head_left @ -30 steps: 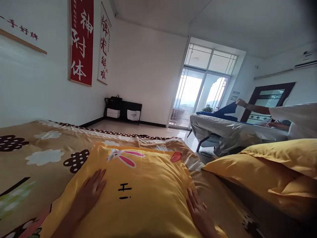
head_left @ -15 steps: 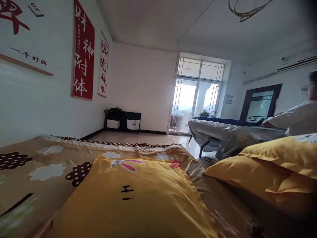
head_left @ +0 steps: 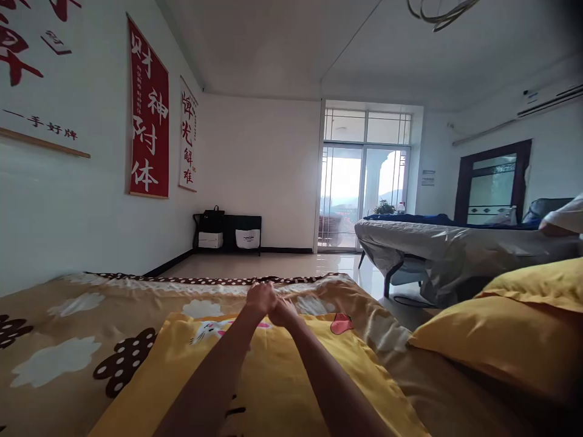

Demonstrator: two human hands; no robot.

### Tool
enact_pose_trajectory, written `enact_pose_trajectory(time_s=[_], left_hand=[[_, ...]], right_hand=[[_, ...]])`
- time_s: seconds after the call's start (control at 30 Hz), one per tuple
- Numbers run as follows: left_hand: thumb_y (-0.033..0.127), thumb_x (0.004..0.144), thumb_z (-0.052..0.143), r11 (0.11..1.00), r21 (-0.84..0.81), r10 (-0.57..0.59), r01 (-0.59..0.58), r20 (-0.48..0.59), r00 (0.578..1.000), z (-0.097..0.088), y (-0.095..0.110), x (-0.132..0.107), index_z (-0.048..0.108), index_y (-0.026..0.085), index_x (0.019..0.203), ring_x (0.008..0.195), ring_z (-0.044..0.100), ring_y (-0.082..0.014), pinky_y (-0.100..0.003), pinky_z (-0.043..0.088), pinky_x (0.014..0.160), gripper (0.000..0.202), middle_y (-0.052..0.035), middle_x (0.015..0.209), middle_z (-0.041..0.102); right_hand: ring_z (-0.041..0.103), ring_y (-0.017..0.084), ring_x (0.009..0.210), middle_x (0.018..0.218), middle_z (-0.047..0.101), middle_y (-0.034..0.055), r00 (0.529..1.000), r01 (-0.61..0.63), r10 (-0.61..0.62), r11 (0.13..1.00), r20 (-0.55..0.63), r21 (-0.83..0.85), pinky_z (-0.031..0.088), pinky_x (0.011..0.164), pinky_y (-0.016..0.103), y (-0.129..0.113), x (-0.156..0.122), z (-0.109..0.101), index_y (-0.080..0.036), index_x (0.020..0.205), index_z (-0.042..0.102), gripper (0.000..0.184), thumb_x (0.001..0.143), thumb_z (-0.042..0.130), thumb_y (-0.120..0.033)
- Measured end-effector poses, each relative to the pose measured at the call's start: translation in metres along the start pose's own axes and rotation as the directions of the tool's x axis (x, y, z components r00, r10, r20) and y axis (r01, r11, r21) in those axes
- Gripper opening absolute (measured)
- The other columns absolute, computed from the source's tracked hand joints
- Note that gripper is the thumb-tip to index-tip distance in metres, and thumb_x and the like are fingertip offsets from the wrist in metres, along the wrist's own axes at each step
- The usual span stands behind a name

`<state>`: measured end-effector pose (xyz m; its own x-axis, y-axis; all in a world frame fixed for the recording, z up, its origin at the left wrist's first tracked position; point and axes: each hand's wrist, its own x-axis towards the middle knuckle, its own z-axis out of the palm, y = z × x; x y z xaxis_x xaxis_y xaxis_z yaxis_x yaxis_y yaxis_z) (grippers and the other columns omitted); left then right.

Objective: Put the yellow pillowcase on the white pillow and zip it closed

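Observation:
Both my arms reach forward over a yellow pillow (head_left: 291, 376) printed with a white rabbit and a pink-red shape. At the pillow's far edge, my left hand (head_left: 261, 297) is closed, knuckles up. My right hand (head_left: 283, 311) is closed too, lower and touching the left one. Whatever the fingers grip, if anything, is hidden. Behind and around the hands lies a tan bedspread (head_left: 132, 297) with white clouds and brown dotted patches. The forearms cover part of the pillow's print.
More yellow pillows (head_left: 478, 340) are stacked at the right. Beyond them stands a plastic-covered table (head_left: 410, 237) with blue cloth, and a person's sleeve (head_left: 567, 213) shows at the right edge. A black rack (head_left: 228, 233) stands by the far wall near a glass door (head_left: 341, 188).
My arms have come into view, stretched to the pillow's far edge with both hands closed together. The view has tilted up and turned slightly right. The other person is now mostly out of frame.

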<state>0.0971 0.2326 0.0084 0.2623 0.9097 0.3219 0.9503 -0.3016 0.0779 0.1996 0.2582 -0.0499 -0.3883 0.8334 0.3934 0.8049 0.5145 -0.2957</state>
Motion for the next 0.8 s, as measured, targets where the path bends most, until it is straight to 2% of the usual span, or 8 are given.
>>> enact_pose_trajectory(time_s=[0.07,0.17,0.27,0.33,0.4,0.53,0.67,0.8], left_hand=[[0.018,0.088,0.030,0.999,-0.004,-0.034,0.034,0.084,0.996,0.042,-0.032,-0.011,0.056,0.010,0.128,0.113,0.060,-0.0252,-0.035,0.046,0.094,0.049,-0.0178,0.123,0.062],[0.018,0.091,0.029,0.998,-0.002,-0.061,0.062,0.218,0.974,0.100,-0.088,-0.036,0.055,0.007,0.130,0.124,0.052,-0.0236,-0.036,0.042,0.103,0.048,-0.0174,0.133,0.054],[0.018,0.092,0.030,0.996,0.004,-0.086,0.089,0.300,0.950,0.131,-0.138,-0.043,0.049,0.015,0.137,0.133,0.042,-0.0242,-0.043,0.033,0.109,0.050,-0.0116,0.143,0.044],[0.021,0.091,0.034,0.992,0.014,-0.126,0.129,0.348,0.929,0.139,-0.171,-0.040,0.051,0.022,0.136,0.133,0.041,-0.0270,-0.051,0.029,0.110,0.048,-0.0073,0.144,0.045],[0.026,0.092,0.035,0.977,0.038,-0.211,0.211,0.367,0.906,0.143,-0.203,-0.039,0.053,0.023,0.134,0.135,0.038,-0.0284,-0.054,0.023,0.112,0.046,-0.0068,0.144,0.044],[0.030,0.093,0.031,0.932,0.062,-0.357,0.357,0.318,0.878,0.150,-0.251,-0.054,0.049,0.014,0.137,0.138,0.033,-0.0255,-0.047,0.022,0.114,0.050,-0.0111,0.145,0.041],[0.035,0.093,0.027,0.906,0.009,-0.413,0.423,0.236,0.880,0.159,-0.264,-0.067,0.048,0.012,0.138,0.139,0.031,-0.0225,-0.040,0.024,0.115,0.054,-0.0084,0.146,0.041],[0.038,0.091,0.029,0.870,-0.080,-0.478,0.487,0.111,0.871,0.160,-0.267,-0.073,0.059,0.014,0.127,0.129,0.047,-0.0220,-0.034,0.037,0.107,0.053,-0.0081,0.134,0.055]], right_hand=[[0.053,0.026,0.121,0.129,0.058,0.0094,0.999,-0.020,0.018,0.999,0.050,0.025,0.037,0.106,0.040,0.030,-0.020,0.027,-0.016,0.126,0.060,0.045,0.092,0.036,-0.033],[0.048,0.020,0.128,0.137,0.051,0.0064,0.987,-0.113,0.105,0.992,0.125,0.060,0.036,0.108,0.032,0.088,-0.058,0.056,-0.015,0.133,0.054,0.054,0.096,0.024,-0.040],[0.039,0.018,0.135,0.142,0.046,0.0066,0.962,-0.209,0.202,0.978,0.182,0.020,0.027,0.114,0.033,0.150,-0.078,0.064,-0.014,0.138,0.049,0.058,0.095,0.022,-0.044],[0.030,0.018,0.140,0.147,0.040,0.0038,0.946,-0.250,0.252,0.967,0.205,-0.036,0.016,0.118,0.037,0.185,-0.081,0.060,-0.018,0.140,0.046,0.058,0.095,0.024,-0.046],[0.024,0.018,0.142,0.150,0.034,0.0013,0.925,-0.302,0.317,0.948,0.208,-0.099,0.010,0.119,0.039,0.212,-0.082,0.055,-0.021,0.143,0.042,0.057,0.095,0.024,-0.046],[0.024,0.019,0.142,0.150,0.034,0.0002,0.863,-0.449,0.482,0.869,0.152,-0.207,0.010,0.118,0.045,0.244,-0.089,0.050,-0.025,0.141,0.044,0.056,0.095,0.023,-0.047],[0.027,0.024,0.141,0.150,0.034,0.0045,0.782,-0.584,0.619,0.766,0.067,-0.268,0.014,0.115,0.052,0.260,-0.099,0.049,-0.021,0.143,0.041,0.060,0.094,0.018,-0.049],[0.028,0.027,0.140,0.150,0.033,0.0070,0.777,-0.591,0.629,0.748,0.037,-0.301,0.024,0.112,0.054,0.265,-0.114,0.043,-0.016,0.143,0.040,0.059,0.093,0.023,-0.041]])
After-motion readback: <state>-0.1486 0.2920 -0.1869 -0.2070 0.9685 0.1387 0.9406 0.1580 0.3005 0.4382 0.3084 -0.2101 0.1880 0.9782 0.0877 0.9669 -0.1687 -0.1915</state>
